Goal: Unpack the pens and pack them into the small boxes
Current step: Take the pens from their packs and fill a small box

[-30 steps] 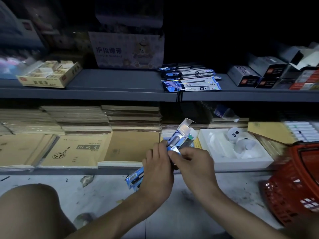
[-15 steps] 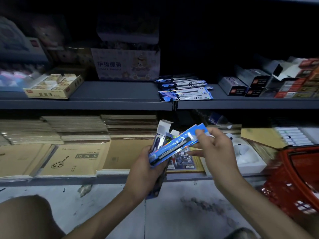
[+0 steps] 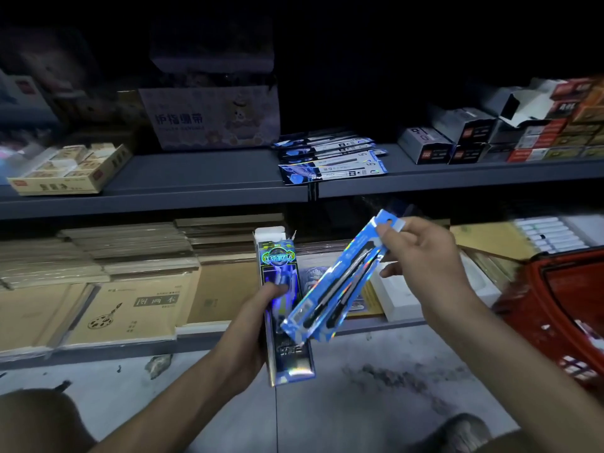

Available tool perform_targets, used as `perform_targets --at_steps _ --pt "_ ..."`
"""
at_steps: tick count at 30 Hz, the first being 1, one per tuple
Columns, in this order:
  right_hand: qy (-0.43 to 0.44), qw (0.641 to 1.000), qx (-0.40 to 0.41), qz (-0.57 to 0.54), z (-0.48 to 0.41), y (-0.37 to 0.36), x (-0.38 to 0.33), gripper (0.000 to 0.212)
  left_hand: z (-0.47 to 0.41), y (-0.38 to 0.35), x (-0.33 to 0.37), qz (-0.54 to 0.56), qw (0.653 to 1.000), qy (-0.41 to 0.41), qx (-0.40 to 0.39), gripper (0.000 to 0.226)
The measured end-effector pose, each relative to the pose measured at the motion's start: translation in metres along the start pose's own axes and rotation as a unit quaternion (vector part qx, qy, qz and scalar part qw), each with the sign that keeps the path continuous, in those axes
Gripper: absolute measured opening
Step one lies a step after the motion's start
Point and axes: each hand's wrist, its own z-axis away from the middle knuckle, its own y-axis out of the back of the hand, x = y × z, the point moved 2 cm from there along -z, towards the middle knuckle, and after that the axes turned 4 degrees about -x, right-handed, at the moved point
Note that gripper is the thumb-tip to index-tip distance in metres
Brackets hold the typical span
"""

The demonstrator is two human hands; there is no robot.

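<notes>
Okay, both hands busy, mid-air in front of the shelves. Left hand (image 3: 255, 325) wraps a tall shiny box (image 3: 277, 256), thumb across its front, fingers curled round the back. The box is upright with its top flap (image 3: 269, 232) open. Right hand (image 3: 425, 256) pinches the hang-tab end of the blue pen packs (image 3: 336, 286) between thumb and forefinger, other fingers loosely spread. Packs look like two, fanned and tilted down-left. Their lower ends cross the box's right edge; touching or just in front, can't tell. Pens look sealed inside the packs, none loose.

Judgement: pens not yet unpacked. Risks from here:
- The pinch is at one end only, so the fanned packs could slide apart and one drop to the floor (image 3: 359, 403).
- No free hand to tear a pack open. Trying it with the box in hand could crush the box or bend the flap.
- Open end is up; tipping the box would spill anything inside. Contents not visible.
- Similar packs lie in a stack (image 3: 330, 158) on the upper shelf (image 3: 202, 171); these set down there would get mixed.
- Red basket (image 3: 562, 299) sits near the right forearm, so an elbow swing could knock it.
</notes>
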Motion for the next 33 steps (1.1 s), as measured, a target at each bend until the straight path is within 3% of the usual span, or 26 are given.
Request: perform_targets --at_steps 3,7,10,15,18,21,28,33 --pt "-0.009 0.999 -0.016 0.047 0.003 -0.008 0.008 0.031 -0.001 -0.007 0.002 -0.028 0.999 -0.031 -0.017 0.037" --pt "0.002 0.994 -0.006 0.113 0.010 -0.017 0.013 0.034 -0.005 -0.015 -0.001 -0.094 0.991 -0.082 -0.039 0.054" --pt "-0.017 0.998 -0.018 0.049 0.011 -0.023 0.012 0.030 -0.004 -0.022 -0.001 -0.163 0.981 -0.102 0.005 0.055" --pt "-0.059 0.996 -0.061 -0.034 0.018 -0.025 0.011 0.029 -0.001 -0.021 -0.003 -0.157 0.982 -0.104 0.029 0.031" --pt "-0.143 0.965 -0.171 -0.138 0.023 -0.024 0.009 0.019 0.003 -0.019 -0.002 -0.150 0.984 -0.098 0.026 0.025" --pt "-0.159 0.947 -0.239 -0.142 0.026 -0.026 0.011 0.016 0.007 -0.013 -0.003 -0.139 0.984 -0.106 0.014 0.031" --pt "-0.121 0.970 -0.113 -0.177 0.017 -0.012 0.011 0.026 0.010 0.002 -0.002 -0.127 0.984 -0.119 0.031 0.044" --pt "-0.017 0.999 -0.024 -0.027 0.010 0.006 0.000 0.008 0.011 0.011 0.004 -0.226 0.956 -0.157 0.099 0.035"
